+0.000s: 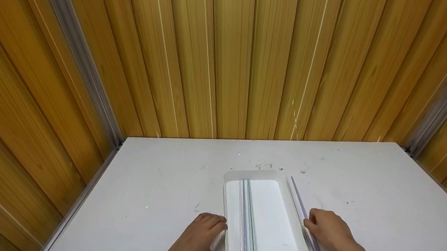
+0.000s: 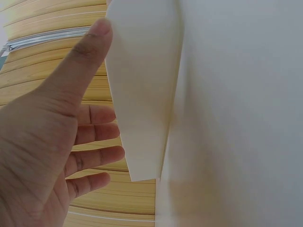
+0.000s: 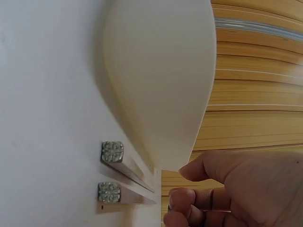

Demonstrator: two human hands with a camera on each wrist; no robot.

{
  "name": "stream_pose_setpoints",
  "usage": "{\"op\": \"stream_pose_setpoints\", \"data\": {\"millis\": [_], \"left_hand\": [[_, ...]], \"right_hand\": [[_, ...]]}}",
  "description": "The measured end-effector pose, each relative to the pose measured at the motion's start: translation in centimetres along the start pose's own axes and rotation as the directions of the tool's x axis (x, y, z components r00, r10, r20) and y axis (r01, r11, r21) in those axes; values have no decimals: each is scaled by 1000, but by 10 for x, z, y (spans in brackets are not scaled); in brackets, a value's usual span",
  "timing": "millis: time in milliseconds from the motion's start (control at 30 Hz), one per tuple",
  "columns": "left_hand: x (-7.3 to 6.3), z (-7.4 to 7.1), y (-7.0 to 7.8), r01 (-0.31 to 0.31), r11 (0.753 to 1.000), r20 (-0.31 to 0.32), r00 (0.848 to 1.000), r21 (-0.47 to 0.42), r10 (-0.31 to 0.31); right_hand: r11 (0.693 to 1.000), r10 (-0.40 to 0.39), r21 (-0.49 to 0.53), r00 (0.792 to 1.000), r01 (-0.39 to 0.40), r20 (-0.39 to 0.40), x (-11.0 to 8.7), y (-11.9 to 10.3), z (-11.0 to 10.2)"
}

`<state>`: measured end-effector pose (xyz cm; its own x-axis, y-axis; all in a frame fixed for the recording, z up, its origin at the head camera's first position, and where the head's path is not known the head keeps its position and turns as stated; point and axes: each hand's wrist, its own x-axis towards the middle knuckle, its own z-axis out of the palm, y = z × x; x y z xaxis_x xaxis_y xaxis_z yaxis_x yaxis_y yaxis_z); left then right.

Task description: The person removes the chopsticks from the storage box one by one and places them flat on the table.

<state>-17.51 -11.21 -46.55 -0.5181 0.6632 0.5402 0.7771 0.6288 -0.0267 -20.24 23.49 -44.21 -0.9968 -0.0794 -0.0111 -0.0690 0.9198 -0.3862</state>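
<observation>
A white rectangular tray (image 1: 274, 221) stands on the table near its front, with several metal chopsticks (image 1: 252, 220) lying lengthwise along its left side. My left hand (image 1: 200, 236) touches the tray's left edge; the left wrist view shows its thumb (image 2: 90, 49) and fingertips at the rim, spread and nearly straight. Two more chopsticks (image 1: 298, 194), one purplish, lie on the table just outside the tray's right wall. Over them is my right hand (image 1: 330, 227), its fingers loosely bent. A gap shows between thumb and fingers in the right wrist view, where the patterned chopstick ends (image 3: 109, 192) rest apart from the hand.
The white table (image 1: 166, 176) extends on both sides of the tray and carries small dark marks. Wood-patterned panels (image 1: 231, 64) rise behind its back edge and at the sides, with grey metal posts (image 1: 82, 51) in the corners.
</observation>
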Motion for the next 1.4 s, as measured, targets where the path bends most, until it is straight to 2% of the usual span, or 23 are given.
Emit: {"op": "stream_pose_setpoints", "data": {"millis": [467, 900, 1400], "left_hand": [[0, 4, -2, -29, 999, -49, 998, 33, 31], [-1, 2, -2, -16, 1000, -25, 1000, 15, 17], [-1, 3, -2, -11, 1000, -18, 1000, 22, 11]], "right_hand": [[998, -61, 21, 997, 62, -48, -1, -19, -3], [997, -61, 51, 997, 63, -40, -2, -35, -2], [984, -153, 88, 986, 157, -60, -3, -52, 8]]}}
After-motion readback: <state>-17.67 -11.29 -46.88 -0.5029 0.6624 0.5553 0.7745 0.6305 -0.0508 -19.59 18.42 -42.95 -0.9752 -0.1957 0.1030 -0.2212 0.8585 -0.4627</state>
